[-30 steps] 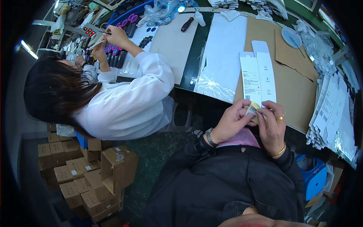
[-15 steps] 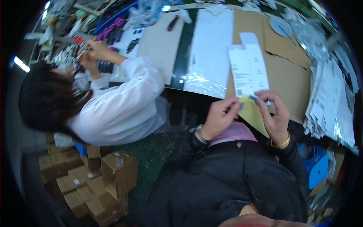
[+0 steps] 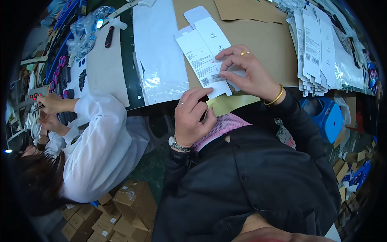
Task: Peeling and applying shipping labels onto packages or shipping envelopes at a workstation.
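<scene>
A flat, unfolded white carton (image 3: 197, 54) with printed panels lies at a slant on the brown cardboard in front of me. My right hand (image 3: 252, 72) is over its lower right part, with thumb and forefinger closed at a small barcode sticker (image 3: 216, 77) on the carton's surface. A yellow sheet (image 3: 236, 103) hangs below the carton at the table's front edge. My left hand (image 3: 193, 117) has its thumb against the left end of that sheet, while its forefinger reaches the carton's lower edge. How firmly the left fingers grip the sheet is partly hidden.
At the right lies a stack of flat white cartons (image 3: 312, 52). A white sheet (image 3: 159, 52) and a screwdriver (image 3: 109, 37) are to the left. A co-worker in a white sleeve (image 3: 96, 141) works at far left. A blue stool (image 3: 328, 117) stands at right, brown boxes (image 3: 135, 199) lower left.
The view has swung right. Both hands were together at the yellow sheet's top edge; now my right hand is on the carton with the barcode sticker, and my left stays by the sheet.
</scene>
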A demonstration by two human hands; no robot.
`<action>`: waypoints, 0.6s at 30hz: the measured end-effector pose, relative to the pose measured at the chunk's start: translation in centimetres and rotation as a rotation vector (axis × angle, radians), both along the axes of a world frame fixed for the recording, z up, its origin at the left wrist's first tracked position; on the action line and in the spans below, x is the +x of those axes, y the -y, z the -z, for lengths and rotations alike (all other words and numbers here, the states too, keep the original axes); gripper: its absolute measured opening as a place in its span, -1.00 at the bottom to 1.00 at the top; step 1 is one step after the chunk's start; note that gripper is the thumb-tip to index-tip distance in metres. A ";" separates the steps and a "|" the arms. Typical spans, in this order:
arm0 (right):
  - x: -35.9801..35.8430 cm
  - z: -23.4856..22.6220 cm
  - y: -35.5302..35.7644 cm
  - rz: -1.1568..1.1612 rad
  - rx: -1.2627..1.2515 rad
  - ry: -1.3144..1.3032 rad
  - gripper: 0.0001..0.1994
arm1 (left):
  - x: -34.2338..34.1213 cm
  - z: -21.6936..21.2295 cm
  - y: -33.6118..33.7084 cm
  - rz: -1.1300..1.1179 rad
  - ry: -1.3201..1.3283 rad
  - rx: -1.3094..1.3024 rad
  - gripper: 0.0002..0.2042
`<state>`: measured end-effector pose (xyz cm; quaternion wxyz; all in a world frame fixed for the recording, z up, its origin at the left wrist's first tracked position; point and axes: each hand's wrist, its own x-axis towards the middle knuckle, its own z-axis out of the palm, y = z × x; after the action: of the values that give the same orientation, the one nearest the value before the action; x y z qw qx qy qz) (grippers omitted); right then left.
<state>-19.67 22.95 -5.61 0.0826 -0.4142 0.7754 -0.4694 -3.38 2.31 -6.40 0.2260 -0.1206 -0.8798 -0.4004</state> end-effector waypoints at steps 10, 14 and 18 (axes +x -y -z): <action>-1.5 0.5 0.7 -0.057 0.183 -0.083 -0.91 | -0.4 1.4 -0.1 -0.002 0.005 -0.047 -0.82; -1.7 0.4 0.9 -0.069 0.209 -0.075 -0.91 | -0.4 1.4 -0.1 -0.009 0.011 -0.052 -0.82; -2.1 0.3 1.0 -0.084 0.224 -0.078 -0.92 | -0.5 1.5 -0.1 -0.016 0.018 -0.049 -0.82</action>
<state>-21.78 21.96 -5.93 0.1179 -0.4523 0.8077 -0.3594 -3.85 2.44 -7.90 0.2183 -0.1157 -0.8923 -0.3779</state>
